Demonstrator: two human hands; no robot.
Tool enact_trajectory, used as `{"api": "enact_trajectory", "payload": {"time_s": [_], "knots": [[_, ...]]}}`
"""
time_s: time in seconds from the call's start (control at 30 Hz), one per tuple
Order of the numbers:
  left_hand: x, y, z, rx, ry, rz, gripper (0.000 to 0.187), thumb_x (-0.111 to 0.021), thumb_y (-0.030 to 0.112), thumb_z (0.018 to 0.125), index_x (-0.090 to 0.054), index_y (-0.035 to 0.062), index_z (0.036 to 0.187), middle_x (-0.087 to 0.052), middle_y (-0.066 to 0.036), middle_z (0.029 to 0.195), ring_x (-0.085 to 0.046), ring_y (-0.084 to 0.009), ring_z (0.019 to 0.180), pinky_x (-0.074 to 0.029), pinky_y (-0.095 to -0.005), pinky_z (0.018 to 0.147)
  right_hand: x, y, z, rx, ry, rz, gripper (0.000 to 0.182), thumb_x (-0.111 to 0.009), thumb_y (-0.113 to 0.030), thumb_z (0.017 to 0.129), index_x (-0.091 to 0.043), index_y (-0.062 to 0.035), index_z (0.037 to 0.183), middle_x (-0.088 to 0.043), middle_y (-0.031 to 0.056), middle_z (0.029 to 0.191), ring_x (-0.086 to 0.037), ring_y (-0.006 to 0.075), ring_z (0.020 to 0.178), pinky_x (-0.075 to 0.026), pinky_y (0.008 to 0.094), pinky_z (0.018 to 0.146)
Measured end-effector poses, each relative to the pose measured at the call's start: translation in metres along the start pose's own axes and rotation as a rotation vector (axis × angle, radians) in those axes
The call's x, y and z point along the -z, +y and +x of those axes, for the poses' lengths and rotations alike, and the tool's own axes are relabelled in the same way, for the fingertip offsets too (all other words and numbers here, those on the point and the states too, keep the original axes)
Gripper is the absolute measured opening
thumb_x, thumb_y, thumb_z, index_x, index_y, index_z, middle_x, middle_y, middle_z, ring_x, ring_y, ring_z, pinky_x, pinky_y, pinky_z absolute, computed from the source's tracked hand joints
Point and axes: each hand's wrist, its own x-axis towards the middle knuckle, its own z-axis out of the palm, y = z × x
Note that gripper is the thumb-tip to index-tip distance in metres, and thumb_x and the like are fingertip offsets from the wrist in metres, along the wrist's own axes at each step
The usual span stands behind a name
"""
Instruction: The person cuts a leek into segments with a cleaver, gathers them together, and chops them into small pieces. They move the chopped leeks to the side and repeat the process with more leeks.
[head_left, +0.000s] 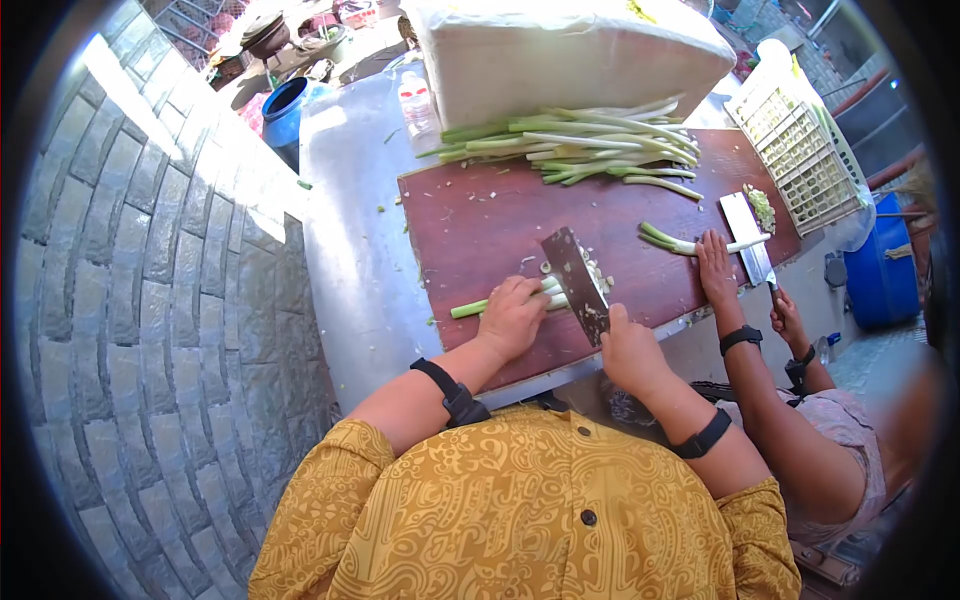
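My left hand [512, 318] is closed over a few green onions [468, 310] lying on the reddish-brown cutting board [470, 220]. Their white ends point right, toward the blade. My right hand [632, 350] grips the handle of a dark, broad cleaver [574, 278], its blade slanting across those white ends. Small sliced onion pieces [601, 278] lie just right of the blade. Behind both hands, a heap of whole green onions [600, 145] spreads along the board's far side.
To the right, a co-worker's hand [714, 265] presses a green onion [668, 239]; their other hand holds a knife [745, 235] beside chopped bits [760, 208]. A white crate [800, 160], a large wrapped block [570, 65] and blue barrels [880, 270] stand around. A brick wall [180, 300] rises left.
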Motion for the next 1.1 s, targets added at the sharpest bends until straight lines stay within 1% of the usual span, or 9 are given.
{"api": "enact_trajectory", "payload": {"time_s": [0.17, 0.4, 0.53, 0.63, 0.73, 0.83, 0.93, 1.03, 1.1], "knots": [[0.003, 0.000, 0.002, 0.013, -0.003, -0.037, 0.014, -0.069, 0.011, 0.073, -0.065, 0.0056, 0.086, -0.058, -0.006, 0.098, -0.054, -0.0272, 0.095, -0.046, -0.0380, 0.079, 0.005, -0.008, -0.005, -0.010, -0.150, -0.140, 0.021, -0.048, -0.003, 0.080, -0.038, 0.0024, 0.098, -0.062, 0.0259, 0.072, -0.062, 0.0443, 0.069, -0.050, 0.0516, 0.064], [0.003, -0.003, 0.002, 0.018, -0.042, -0.046, 0.016, -0.068, 0.010, 0.071, -0.065, 0.0067, 0.086, -0.057, -0.005, 0.095, -0.053, -0.0261, 0.093, -0.046, -0.0378, 0.078, 0.021, -0.010, 0.003, 0.039, -0.238, -0.211, 0.024, -0.051, -0.003, 0.079, -0.038, 0.0026, 0.098, -0.063, 0.0274, 0.075, -0.063, 0.0451, 0.072, -0.050, 0.0515, 0.066], [0.002, -0.003, 0.001, 0.013, -0.036, -0.056, 0.016, -0.068, 0.010, 0.070, -0.064, 0.0074, 0.085, -0.057, -0.005, 0.094, -0.053, -0.0261, 0.093, -0.046, -0.0379, 0.078, -0.012, -0.008, 0.027, 0.020, -0.153, -0.175, 0.027, -0.053, -0.004, 0.079, -0.038, 0.0027, 0.100, -0.062, 0.0277, 0.075, -0.063, 0.0453, 0.073, -0.050, 0.0522, 0.066], [0.003, -0.004, 0.001, 0.006, 0.005, -0.067, 0.016, -0.068, 0.009, 0.069, -0.063, 0.0076, 0.084, -0.057, -0.005, 0.094, -0.053, -0.0263, 0.092, -0.046, -0.0379, 0.078, -0.037, -0.005, 0.041, -0.039, 0.027, -0.087, 0.027, -0.053, -0.006, 0.081, -0.037, 0.0028, 0.102, -0.061, 0.0277, 0.073, -0.062, 0.0462, 0.071, -0.049, 0.0537, 0.065], [0.002, -0.003, -0.001, 0.006, 0.032, -0.094, 0.016, -0.068, 0.009, 0.069, -0.062, 0.0073, 0.084, -0.057, -0.005, 0.094, -0.054, -0.0266, 0.093, -0.046, -0.0378, 0.079, -0.044, 0.006, 0.039, -0.004, 0.238, 0.046, 0.027, -0.052, -0.010, 0.085, -0.037, 0.0028, 0.103, -0.061, 0.0278, 0.070, -0.061, 0.0474, 0.069, -0.048, 0.0553, 0.064], [0.001, -0.005, -0.001, 0.008, 0.046, -0.079, 0.012, -0.064, 0.011, 0.071, -0.061, 0.0083, 0.082, -0.057, -0.004, 0.093, -0.054, -0.0253, 0.093, -0.046, -0.0381, 0.077, -0.030, 0.002, 0.029, 0.007, 0.174, 0.010, 0.026, -0.050, -0.013, 0.087, -0.037, 0.0028, 0.103, -0.061, 0.0282, 0.071, -0.060, 0.0480, 0.068, -0.047, 0.0559, 0.063], [-0.003, -0.006, -0.001, 0.016, 0.056, -0.061, 0.008, -0.062, 0.011, 0.072, -0.061, 0.0093, 0.080, -0.057, -0.004, 0.091, -0.053, -0.0244, 0.093, -0.046, -0.0382, 0.076, -0.005, -0.010, 0.013, 0.007, 0.008, -0.079, 0.027, -0.054, -0.009, 0.084, -0.037, 0.0019, 0.101, -0.060, 0.0274, 0.070, -0.059, 0.0470, 0.069, -0.046, 0.0558, 0.063], [-0.004, -0.006, -0.001, 0.019, 0.049, -0.059, 0.007, -0.062, 0.011, 0.072, -0.061, 0.0098, 0.079, -0.057, -0.003, 0.090, -0.053, -0.0240, 0.092, -0.047, -0.0380, 0.075, 0.006, -0.010, 0.002, 0.017, -0.146, -0.196, 0.025, -0.051, -0.003, 0.080, -0.038, 0.0036, 0.100, -0.062, 0.0273, 0.072, -0.061, 0.0456, 0.069, -0.049, 0.0539, 0.063], [-0.003, -0.006, -0.001, 0.015, 0.036, -0.064, 0.009, -0.064, 0.011, 0.071, -0.062, 0.0090, 0.079, -0.057, -0.004, 0.089, -0.053, -0.0245, 0.091, -0.047, -0.0375, 0.076, 0.012, -0.012, 0.000, 0.029, -0.183, -0.220, 0.026, -0.051, -0.002, 0.078, -0.038, 0.0039, 0.099, -0.062, 0.0266, 0.072, -0.062, 0.0450, 0.068, -0.049, 0.0534, 0.063]]}}
